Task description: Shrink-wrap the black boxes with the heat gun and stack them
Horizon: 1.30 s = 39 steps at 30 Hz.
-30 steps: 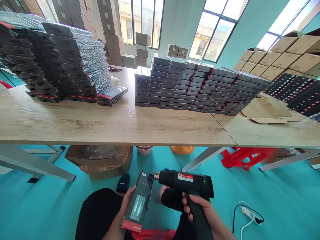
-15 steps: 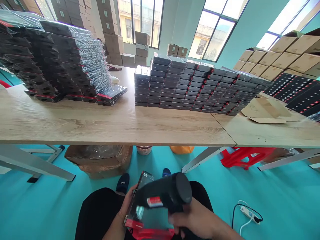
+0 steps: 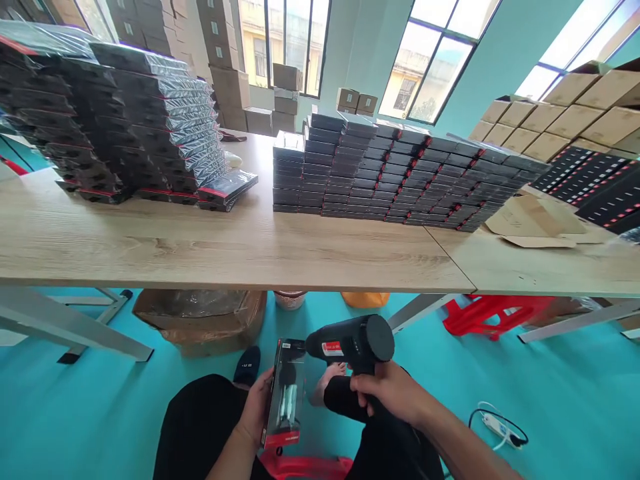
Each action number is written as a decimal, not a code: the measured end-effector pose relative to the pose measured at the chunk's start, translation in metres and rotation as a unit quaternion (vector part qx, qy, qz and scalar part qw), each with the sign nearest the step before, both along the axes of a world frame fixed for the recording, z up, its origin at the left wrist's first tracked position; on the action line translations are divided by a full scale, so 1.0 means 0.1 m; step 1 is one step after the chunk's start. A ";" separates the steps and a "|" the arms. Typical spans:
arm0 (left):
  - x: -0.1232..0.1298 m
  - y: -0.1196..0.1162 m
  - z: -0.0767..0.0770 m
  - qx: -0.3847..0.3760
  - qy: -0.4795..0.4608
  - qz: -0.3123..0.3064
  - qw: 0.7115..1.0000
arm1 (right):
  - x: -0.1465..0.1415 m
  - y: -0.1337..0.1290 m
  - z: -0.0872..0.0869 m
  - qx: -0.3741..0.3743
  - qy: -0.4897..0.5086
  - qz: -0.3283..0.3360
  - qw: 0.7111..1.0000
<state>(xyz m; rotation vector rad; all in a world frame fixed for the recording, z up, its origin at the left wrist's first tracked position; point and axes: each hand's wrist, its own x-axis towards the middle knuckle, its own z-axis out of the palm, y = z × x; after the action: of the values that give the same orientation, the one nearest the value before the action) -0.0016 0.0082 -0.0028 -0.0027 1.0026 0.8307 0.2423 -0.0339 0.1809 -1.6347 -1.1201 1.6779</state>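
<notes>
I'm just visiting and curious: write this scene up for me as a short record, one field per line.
Left grip: holding the side of a slim black box with a red end
Right grip: wrapped around the handle of a black heat gun
Gun's front: beside the box's far end; touching or not, I cannot tell
Table, left: stacked packages in shiny clear wrap
Table, right: wall of dark boxes
Floor: power strip, lower right
</notes>
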 end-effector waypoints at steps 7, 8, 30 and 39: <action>0.03 0.05 0.06 0.020 -0.074 0.000 0.997 | 0.10 -0.42 0.03 -0.091 0.060 0.103 0.989; 0.02 0.06 0.07 0.019 -0.088 -0.007 0.996 | 0.10 -0.45 0.00 -0.096 0.064 0.071 0.991; -0.08 0.13 -0.30 -0.027 0.002 0.194 0.981 | -0.24 -0.55 -0.38 -0.071 0.100 -0.094 0.988; -0.08 0.19 -0.32 -0.023 0.042 0.230 0.972 | 0.06 -0.63 -0.64 -0.088 0.175 -0.175 0.965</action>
<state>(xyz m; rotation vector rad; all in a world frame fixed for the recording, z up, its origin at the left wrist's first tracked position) -0.0096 0.0271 -0.0343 -0.2493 1.1197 1.2391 0.2480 -0.0966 0.1173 -1.4572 -0.4895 1.7705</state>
